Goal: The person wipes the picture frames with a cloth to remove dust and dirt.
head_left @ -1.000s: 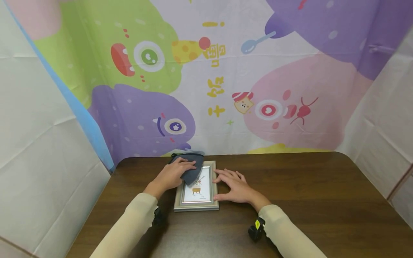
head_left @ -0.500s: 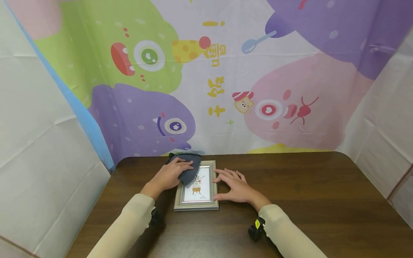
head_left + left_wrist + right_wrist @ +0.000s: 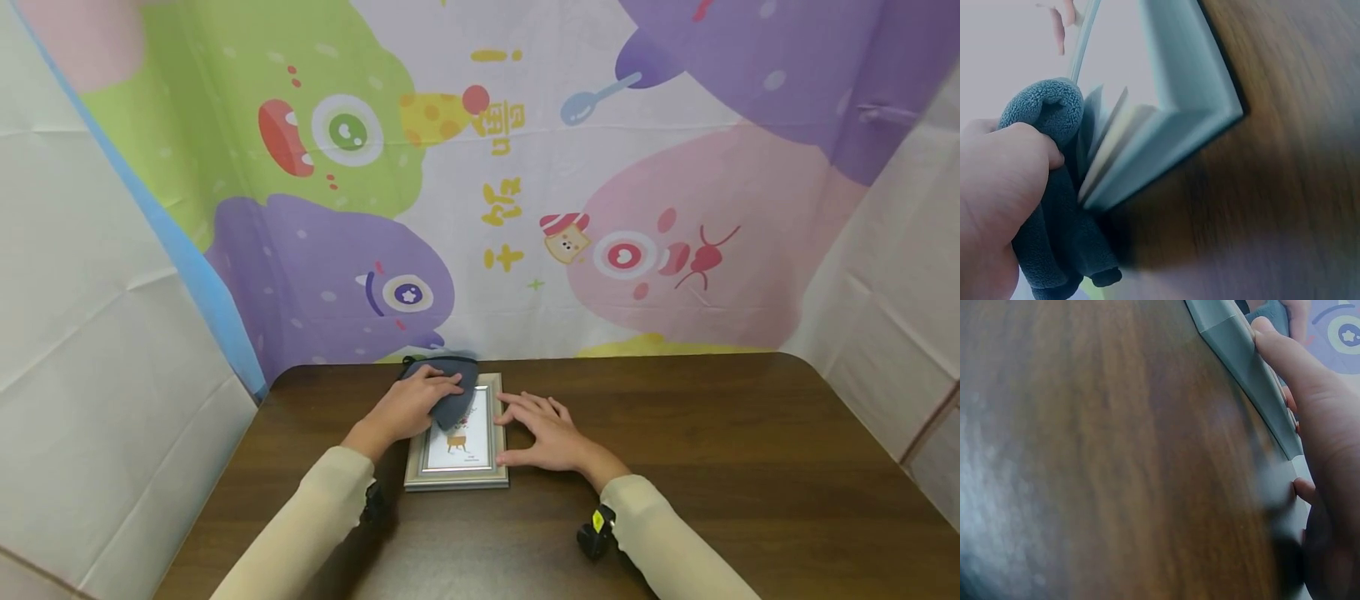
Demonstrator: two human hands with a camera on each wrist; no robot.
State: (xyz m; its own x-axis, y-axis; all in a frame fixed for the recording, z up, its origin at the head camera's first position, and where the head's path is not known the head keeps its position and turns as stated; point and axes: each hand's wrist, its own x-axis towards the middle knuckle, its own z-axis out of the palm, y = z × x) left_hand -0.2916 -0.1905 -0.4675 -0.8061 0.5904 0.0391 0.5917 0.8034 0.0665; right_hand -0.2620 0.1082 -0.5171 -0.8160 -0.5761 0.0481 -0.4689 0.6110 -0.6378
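A silver-beige picture frame [image 3: 457,481] lies flat on the table, its print showing a plant in a brown pot on legs. My left hand [image 3: 405,404] holds a dark grey-blue cloth [image 3: 453,408] against the frame's upper part, covering some of the print. In the left wrist view, the thumb bends round the bunched fuzzy cloth [image 3: 1044,106] beside the frame's corner [image 3: 1197,115]. My right hand [image 3: 547,433] rests at the frame's right side, fingers spread, thumb and fingertips on the border. The right wrist view shows the thumb [image 3: 1285,353] on the frame's edge [image 3: 1235,350].
The dark brown wooden table [image 3: 712,467] reaches back to a hanging curtain [image 3: 510,317] printed with cartoon monsters. Pale fabric walls [image 3: 97,358] stand on the left and right. A small black camera [image 3: 594,540] sits at the right wrist.
My left hand slid the cloth a little to the left, then back to the right across the frame's glass. The right hand and the frame have stayed in place.
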